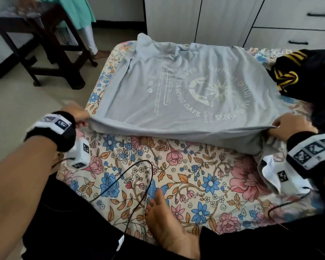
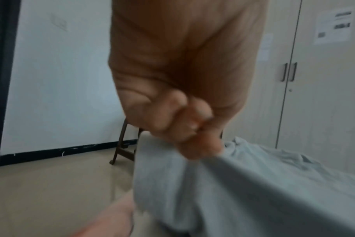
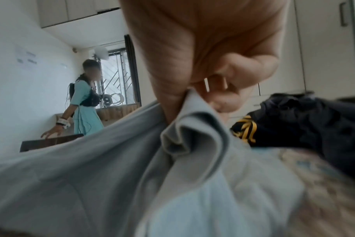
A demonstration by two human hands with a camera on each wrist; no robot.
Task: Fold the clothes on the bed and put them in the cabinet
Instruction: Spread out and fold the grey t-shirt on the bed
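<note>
A light grey T-shirt [image 1: 186,87] with a pale printed emblem lies spread on the floral bed [image 1: 158,177], its far end toward the cabinet. My left hand [image 1: 79,115] pinches the near left corner of the T-shirt [image 2: 243,184]; my left hand [image 2: 192,128] has its fingers curled round the cloth. My right hand [image 1: 291,124] grips the near right corner, and the right hand [image 3: 203,96] pinches a bunched fold of the T-shirt [image 3: 111,168]. The near edge is lifted a little off the bed.
A dark garment with yellow stripes [image 1: 304,72] lies heaped at the bed's right. White cabinet doors and drawers [image 1: 233,17] stand behind the bed. A dark wooden table [image 1: 45,49] stands on the floor at left, with another person [image 3: 85,102] beside it. My foot [image 1: 167,228] and cables rest on the bed.
</note>
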